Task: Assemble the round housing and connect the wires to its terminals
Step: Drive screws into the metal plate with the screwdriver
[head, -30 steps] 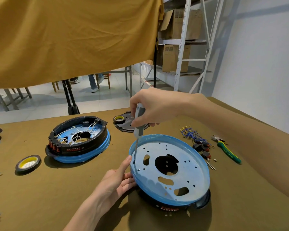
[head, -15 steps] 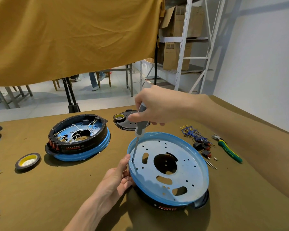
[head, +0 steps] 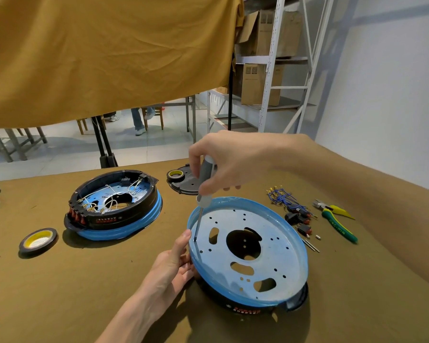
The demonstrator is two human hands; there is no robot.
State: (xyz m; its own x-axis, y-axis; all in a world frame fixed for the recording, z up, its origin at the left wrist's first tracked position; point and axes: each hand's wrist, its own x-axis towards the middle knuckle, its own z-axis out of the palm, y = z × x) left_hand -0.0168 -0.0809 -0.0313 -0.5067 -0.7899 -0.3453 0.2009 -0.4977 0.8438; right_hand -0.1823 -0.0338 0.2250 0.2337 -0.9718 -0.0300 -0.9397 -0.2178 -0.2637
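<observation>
A round housing (head: 278,243) lies in front of me, its blue-rimmed metal plate facing up over a black base. My left hand (head: 172,262) grips its left rim, thumb up against the edge. My right hand (head: 229,162) holds a grey-handled screwdriver (head: 203,184) upright, its tip set on the plate near the left rim beside my thumb. A bundle of blue wires (head: 280,195) with terminals and small black switches (head: 299,220) lie to the right of the housing.
A second housing (head: 114,206) with white wiring stands at the left. Tape rolls (head: 38,240) lie at left and on a black cover (head: 186,180) behind. Green-yellow pliers (head: 336,219) and small pins (head: 311,245) lie at right. A mustard cloth hangs above; shelving stands behind.
My right hand has shifted its fingers round the screwdriver handle, turning it, while the tip stays at the same spot. My left hand keeps its hold on the rim.
</observation>
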